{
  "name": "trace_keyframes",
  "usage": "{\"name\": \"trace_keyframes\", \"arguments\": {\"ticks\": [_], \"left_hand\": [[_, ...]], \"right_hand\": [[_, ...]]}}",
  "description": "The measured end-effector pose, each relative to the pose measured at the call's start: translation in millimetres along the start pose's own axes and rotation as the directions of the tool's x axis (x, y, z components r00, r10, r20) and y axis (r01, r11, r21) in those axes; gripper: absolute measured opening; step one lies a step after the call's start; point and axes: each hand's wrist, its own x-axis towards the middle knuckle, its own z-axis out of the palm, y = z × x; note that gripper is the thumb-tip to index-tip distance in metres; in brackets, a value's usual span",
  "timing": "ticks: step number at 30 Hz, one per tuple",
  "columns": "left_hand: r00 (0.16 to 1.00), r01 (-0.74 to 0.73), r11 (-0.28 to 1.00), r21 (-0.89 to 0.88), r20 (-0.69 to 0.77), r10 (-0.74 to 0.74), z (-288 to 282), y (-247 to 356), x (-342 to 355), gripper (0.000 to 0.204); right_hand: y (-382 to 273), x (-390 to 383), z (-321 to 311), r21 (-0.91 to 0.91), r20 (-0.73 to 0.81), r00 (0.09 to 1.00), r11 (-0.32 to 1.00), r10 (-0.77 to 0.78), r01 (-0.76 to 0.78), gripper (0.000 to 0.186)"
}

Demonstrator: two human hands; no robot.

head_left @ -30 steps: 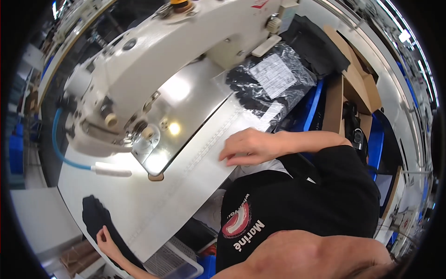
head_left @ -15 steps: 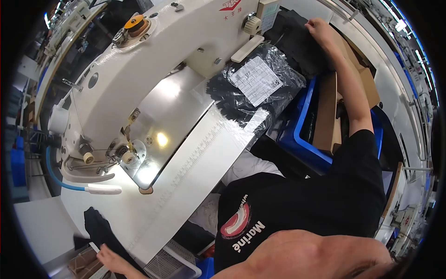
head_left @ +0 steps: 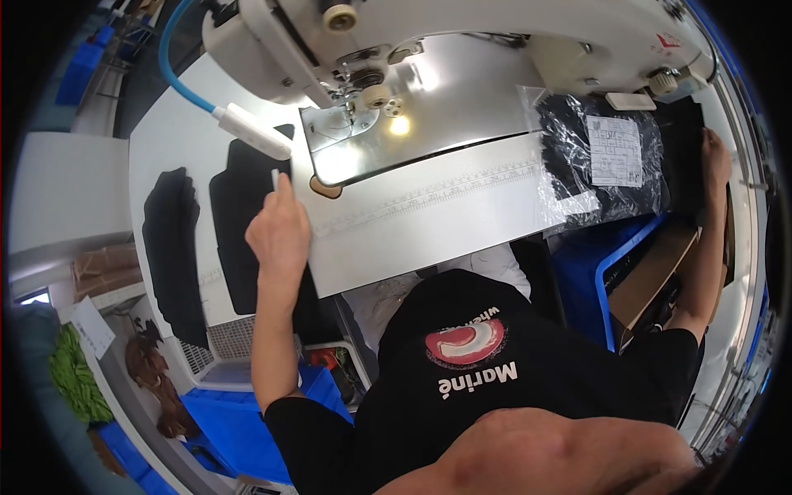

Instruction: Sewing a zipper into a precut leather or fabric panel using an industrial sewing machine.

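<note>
My left hand [head_left: 280, 231] is raised at the left of the machine table, over the edge of a black fabric piece [head_left: 235, 198]. Its fingers are curled closed, and a small whitish stick-like thing [head_left: 275, 179] shows at the fingertips, too small to name. Another black fabric piece [head_left: 172, 247] lies further left, hanging over the table's front edge. At the far right, my right hand [head_left: 716, 165] closes on the outer edge of a black fabric stack [head_left: 685, 153]. Beside that stack lies a clear plastic bag [head_left: 565, 157] of black pieces, with a paper slip [head_left: 615, 151] on top.
A sewing machine [head_left: 478, 21] spans the back, its needle area lit. A white lamp head [head_left: 252, 132] on a blue hose hangs near my left hand. Blue bins [head_left: 582, 272] and a cardboard box [head_left: 656, 272] stand below right; a white basket [head_left: 235, 342] is below left.
The view has swung toward the left. My left hand has gone from the black fabric at the table's front left corner up beside the lamp head. My right hand stays at the black stack.
</note>
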Motion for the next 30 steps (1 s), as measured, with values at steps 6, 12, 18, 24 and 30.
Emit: {"name": "trace_keyframes", "arguments": {"ticks": [6, 12, 18, 24, 30], "left_hand": [[0.977, -0.206, 0.968, -0.146, 0.029, 0.212, -12.6, 60.4, -17.4, 0.043], [0.980, -0.157, 0.902, -0.402, 0.049, 0.193, -8.8, 81.5, 4.9, 0.028], [0.969, -0.072, 0.970, -0.234, -0.245, 0.013, 21.9, 9.8, 57.0, 0.033], [0.997, 0.083, 0.707, -0.702, 0.055, -0.062, 40.2, 4.0, 64.3, 0.033], [0.972, -0.122, 0.814, -0.568, -0.235, -0.018, 65.3, 12.2, 86.1, 0.036]], "right_hand": [[11.0, 38.4, -33.7, 0.028, -0.244, 0.962, 0.992, 0.123, -0.120, 0.039], [14.9, 48.9, -12.9, 0.110, 0.039, 0.995, 0.989, 0.096, -0.099, 0.045], [17.7, 27.3, 17.8, 0.211, 0.054, 0.998, 0.976, 0.045, -0.055, 0.036], [18.5, 24.3, 40.1, 0.288, 0.084, 0.995, 0.957, -0.049, 0.023, 0.028], [24.2, 29.8, 41.0, 0.336, 0.119, 0.991, 0.942, -0.062, 0.019, 0.028]]}}
